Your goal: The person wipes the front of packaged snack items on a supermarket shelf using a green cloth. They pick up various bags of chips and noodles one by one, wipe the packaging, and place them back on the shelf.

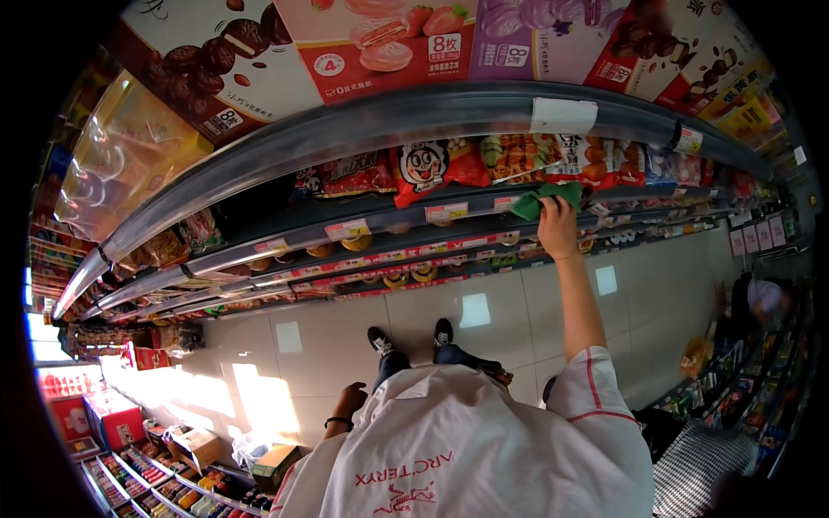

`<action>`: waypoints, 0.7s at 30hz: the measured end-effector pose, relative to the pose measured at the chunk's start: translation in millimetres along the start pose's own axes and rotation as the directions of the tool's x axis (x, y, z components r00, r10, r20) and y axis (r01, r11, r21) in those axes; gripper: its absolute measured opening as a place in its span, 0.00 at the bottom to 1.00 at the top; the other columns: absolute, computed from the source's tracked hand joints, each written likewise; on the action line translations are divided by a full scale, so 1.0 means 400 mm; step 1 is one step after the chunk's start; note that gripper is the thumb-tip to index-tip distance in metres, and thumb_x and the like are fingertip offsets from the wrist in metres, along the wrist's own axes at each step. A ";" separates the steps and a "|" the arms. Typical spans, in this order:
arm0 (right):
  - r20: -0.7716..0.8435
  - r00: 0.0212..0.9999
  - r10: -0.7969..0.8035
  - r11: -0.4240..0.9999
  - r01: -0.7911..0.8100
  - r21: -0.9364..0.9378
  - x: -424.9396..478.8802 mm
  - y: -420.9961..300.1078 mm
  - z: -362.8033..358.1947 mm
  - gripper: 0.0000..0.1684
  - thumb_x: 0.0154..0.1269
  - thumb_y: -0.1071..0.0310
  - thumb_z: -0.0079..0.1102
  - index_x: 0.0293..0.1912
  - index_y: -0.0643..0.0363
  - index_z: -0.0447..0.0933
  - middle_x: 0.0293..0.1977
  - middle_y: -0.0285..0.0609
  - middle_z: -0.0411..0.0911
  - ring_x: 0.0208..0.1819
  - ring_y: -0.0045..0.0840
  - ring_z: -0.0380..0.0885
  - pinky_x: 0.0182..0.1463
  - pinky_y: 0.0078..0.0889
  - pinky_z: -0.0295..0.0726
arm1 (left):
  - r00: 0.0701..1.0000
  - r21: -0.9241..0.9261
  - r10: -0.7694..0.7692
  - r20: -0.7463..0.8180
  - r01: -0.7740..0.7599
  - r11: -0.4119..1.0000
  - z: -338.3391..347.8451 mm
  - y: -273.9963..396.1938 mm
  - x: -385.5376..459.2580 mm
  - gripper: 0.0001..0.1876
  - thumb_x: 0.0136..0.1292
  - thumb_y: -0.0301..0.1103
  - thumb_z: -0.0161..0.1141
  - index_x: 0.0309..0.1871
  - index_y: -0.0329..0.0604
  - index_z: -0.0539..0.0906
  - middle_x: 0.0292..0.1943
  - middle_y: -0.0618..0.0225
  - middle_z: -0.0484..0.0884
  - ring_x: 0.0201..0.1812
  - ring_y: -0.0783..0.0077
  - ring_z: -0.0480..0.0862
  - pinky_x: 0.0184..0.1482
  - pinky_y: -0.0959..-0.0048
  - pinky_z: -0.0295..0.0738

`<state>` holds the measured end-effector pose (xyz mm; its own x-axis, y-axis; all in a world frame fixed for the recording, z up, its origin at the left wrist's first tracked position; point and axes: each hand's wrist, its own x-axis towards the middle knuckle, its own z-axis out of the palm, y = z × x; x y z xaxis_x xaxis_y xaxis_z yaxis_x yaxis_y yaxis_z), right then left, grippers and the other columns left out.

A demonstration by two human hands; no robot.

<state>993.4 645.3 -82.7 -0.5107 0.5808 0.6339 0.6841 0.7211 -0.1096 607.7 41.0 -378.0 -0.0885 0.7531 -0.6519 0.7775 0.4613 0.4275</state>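
Observation:
My right arm stretches forward to a shop shelf, and my right hand grips a green cloth. The cloth lies against the front edge of the shelf, beside paper price labels. Just behind it on that shelf stand bagged snacks: a red bag with a cartoon face, a bag picturing skewered food and a red and white bag. Low by my left side hangs my left hand, away from the shelves; its fingers are too dark and small to make out.
Boxed cakes line the upper shelf, whose rail curves above my hand. Lower shelves hold round tubs. Cardboard boxes stand behind me at left. Another person is at far right, near a rack of goods.

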 end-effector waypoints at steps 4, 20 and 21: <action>0.051 0.997 0.062 0.996 -0.058 -0.062 -0.030 0.051 -0.017 0.20 0.71 0.74 0.57 0.60 0.52 0.67 0.55 0.53 0.72 0.54 0.51 0.74 0.50 0.55 0.79 | 0.995 0.060 0.064 0.083 -0.069 0.996 -0.081 0.096 0.027 0.17 0.60 0.35 0.60 0.52 0.48 0.88 0.58 0.60 0.84 0.56 0.57 0.85 0.60 0.65 0.79; 0.766 0.555 0.325 0.848 -0.529 0.023 -0.240 -0.190 0.051 0.10 0.71 0.80 0.48 0.49 0.60 0.74 0.46 0.49 0.68 0.37 0.42 0.70 0.38 0.50 0.65 | 0.956 -0.276 -0.283 -0.071 0.254 0.927 -0.293 0.042 0.012 0.24 0.57 0.34 0.59 0.58 0.45 0.84 0.52 0.47 0.86 0.57 0.47 0.84 0.61 0.60 0.79; 0.768 0.586 0.258 0.860 -0.501 0.094 -0.237 -0.232 0.068 0.11 0.72 0.78 0.48 0.50 0.60 0.75 0.47 0.49 0.69 0.37 0.41 0.71 0.40 0.50 0.69 | 0.953 -0.293 -0.296 -0.058 0.268 0.918 -0.298 0.036 0.006 0.24 0.57 0.35 0.59 0.58 0.45 0.84 0.52 0.47 0.86 0.57 0.47 0.84 0.61 0.60 0.79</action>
<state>964.1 533.7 -153.3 -0.5232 0.8164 -0.2444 0.7955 0.3650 -0.4836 544.2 105.5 -298.8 -0.3508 0.6084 -0.7119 0.5073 0.7625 0.4016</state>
